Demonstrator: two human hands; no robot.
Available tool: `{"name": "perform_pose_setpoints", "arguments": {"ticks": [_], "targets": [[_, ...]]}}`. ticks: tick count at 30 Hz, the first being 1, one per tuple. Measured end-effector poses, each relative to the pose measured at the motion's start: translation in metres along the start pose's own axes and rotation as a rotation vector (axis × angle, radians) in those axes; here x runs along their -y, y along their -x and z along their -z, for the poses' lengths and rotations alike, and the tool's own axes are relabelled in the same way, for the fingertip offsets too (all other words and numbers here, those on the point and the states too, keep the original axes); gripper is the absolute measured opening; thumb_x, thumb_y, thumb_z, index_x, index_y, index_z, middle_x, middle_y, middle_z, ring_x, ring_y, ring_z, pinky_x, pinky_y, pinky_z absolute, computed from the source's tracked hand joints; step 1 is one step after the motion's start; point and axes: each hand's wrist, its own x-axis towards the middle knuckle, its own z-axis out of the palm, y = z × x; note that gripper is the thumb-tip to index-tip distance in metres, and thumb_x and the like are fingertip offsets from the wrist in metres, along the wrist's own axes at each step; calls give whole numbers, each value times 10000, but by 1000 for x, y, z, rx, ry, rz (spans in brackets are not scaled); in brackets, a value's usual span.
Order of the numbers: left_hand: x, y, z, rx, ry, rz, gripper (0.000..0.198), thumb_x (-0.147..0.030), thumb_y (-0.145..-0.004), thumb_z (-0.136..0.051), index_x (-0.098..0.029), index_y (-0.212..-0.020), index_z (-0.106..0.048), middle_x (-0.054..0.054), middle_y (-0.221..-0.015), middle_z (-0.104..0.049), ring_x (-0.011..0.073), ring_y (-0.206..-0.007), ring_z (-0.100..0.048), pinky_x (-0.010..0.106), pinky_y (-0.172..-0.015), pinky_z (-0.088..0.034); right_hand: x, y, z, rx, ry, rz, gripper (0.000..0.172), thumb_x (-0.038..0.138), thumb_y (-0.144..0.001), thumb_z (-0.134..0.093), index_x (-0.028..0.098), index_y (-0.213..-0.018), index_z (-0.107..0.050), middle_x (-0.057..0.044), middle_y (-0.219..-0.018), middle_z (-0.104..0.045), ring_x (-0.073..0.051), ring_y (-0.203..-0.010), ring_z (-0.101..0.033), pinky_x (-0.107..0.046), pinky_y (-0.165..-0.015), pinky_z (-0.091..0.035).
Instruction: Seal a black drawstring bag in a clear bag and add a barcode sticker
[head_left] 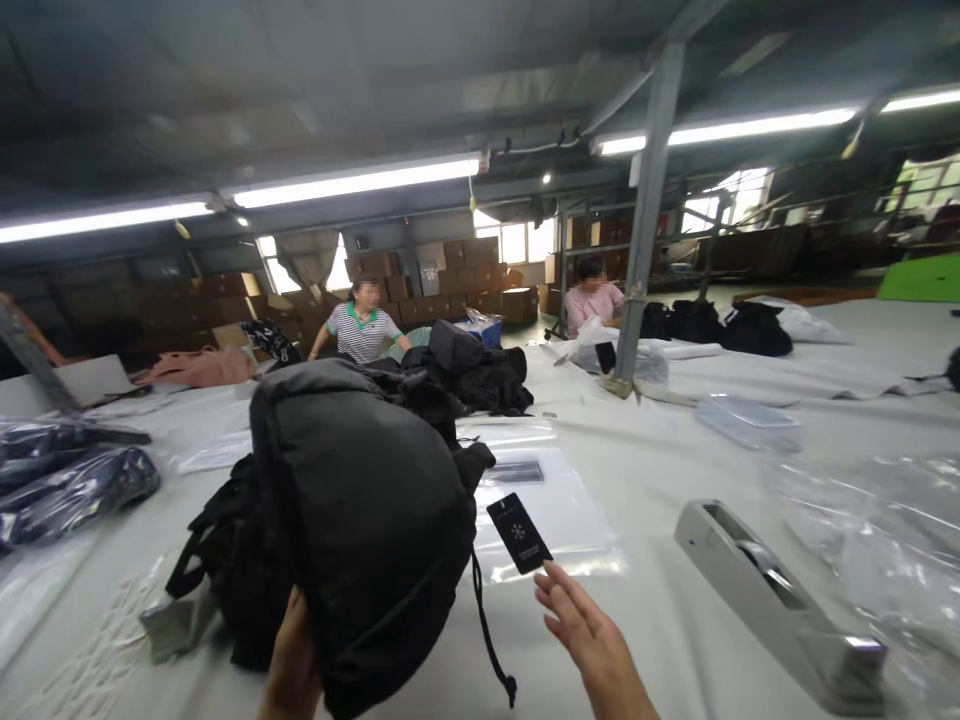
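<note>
A black backpack point(367, 520) is held up in front of me, tilted, with a black drawcord hanging from its right side. My left hand point(294, 650) is closed on its lower edge, the fingertips hidden behind the fabric. To the right of the bag is a black hang tag point(519, 533) with a white emblem and a small hole at its top. My right hand point(577, 625) is at the tag's lower corner, fingers stretched out and slightly apart; whether the fingertips touch it I cannot tell. Beneath the tag lies a clear plastic bag point(592, 540) on the white table.
A grey tape dispenser point(776, 600) stands at the right, beside crumpled clear plastic bags point(885, 540). Farther off are a clear plastic box point(748, 424), a pile of black bags point(480, 370) and a metal post point(651, 200). Two people work across the table. Wrapped dark items point(75, 485) lie left.
</note>
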Motion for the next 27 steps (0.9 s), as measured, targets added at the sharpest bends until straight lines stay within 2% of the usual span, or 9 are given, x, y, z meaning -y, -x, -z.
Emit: {"name": "perform_pose_setpoints", "arguments": {"ticks": [3,7,10,13,15,18,20,22,27], "targets": [[-28,0,15,-164,114,-150,658,-776,-480,-745,-312,-942,-680,0,-841,-732,321,-931,-681,413,-748,-597,10,0,11,84,-128,-79,697,706,-774,-613,219,-1273,-613,-137,-1274,-643,-329,-1231,-559,-512,-1090,-382],[-73,21,49,-193,-319,-503,360,-554,-680,-757,-271,-899,-712,1,-803,-738,278,-806,-708,330,-684,-614,36,5,21,186,-209,-89,647,706,-801,-576,264,-1273,-614,-111,-1316,-621,-318,-1258,-537,-509,-1084,-397],[-89,53,55,106,-762,-847,242,-332,-773,-706,-317,-1014,-717,11,-1012,-751,281,-911,-715,323,-757,-623,49,10,35,183,-268,-83,685,756,-816,-476,281,-1295,-593,-104,-1344,-601,-327,-1276,-517,-533,-1060,-417],[-73,87,20,486,-991,-1052,348,-137,-844,-542,-314,-1115,-669,41,-1329,-616,269,-1193,-603,402,-1014,-517,44,20,58,61,-259,-80,705,767,-834,-398,288,-1328,-553,-104,-1359,-587,-322,-1302,-490,-552,-1056,-412],[-50,104,-12,649,-1096,-1030,377,-51,-848,-408,-253,-1014,-680,70,-1345,-602,249,-1266,-543,450,-1100,-424,31,30,77,-100,-172,-53,713,754,-841,-407,277,-1361,-513,-112,-1364,-581,-306,-1329,-460,-542,-1085,-380],[-21,109,-38,667,-1165,-834,297,-100,-869,-412,-203,-963,-674,125,-1236,-663,275,-1179,-609,438,-1020,-496,8,47,100,-250,78,61,701,701,-849,-491,253,-1388,-485,-114,-1406,-538,-292,-1367,-405,-510,-1123,-331],[-18,99,-36,648,-1186,-663,234,-258,-892,-523,-223,-1077,-663,123,-1218,-672,293,-1109,-649,411,-952,-541,3,53,109,-212,274,163,654,643,-864,-536,250,-1384,-496,-102,-1449,-494,-296,-1373,-391,-498,-1136,-310],[-28,86,-30,716,-1199,-556,386,-415,-851,-625,-279,-1213,-623,94,-1299,-633,297,-1113,-648,388,-946,-541,9,53,109,-133,431,249,611,599,-881,-544,247,-1379,-509,-92,-1468,-471,-305,-1352,-416,-499,-1136,-309],[-36,65,-51,774,-960,-768,768,-553,-692,-741,-358,-1393,-496,76,-1455,-488,363,-1303,-485,485,-1087,-392,53,51,73,84,746,482,574,555,-904,-521,225,-1373,-529,-100,-1424,-520,-298,-1342,-431,-482,-1150,-294]]}}
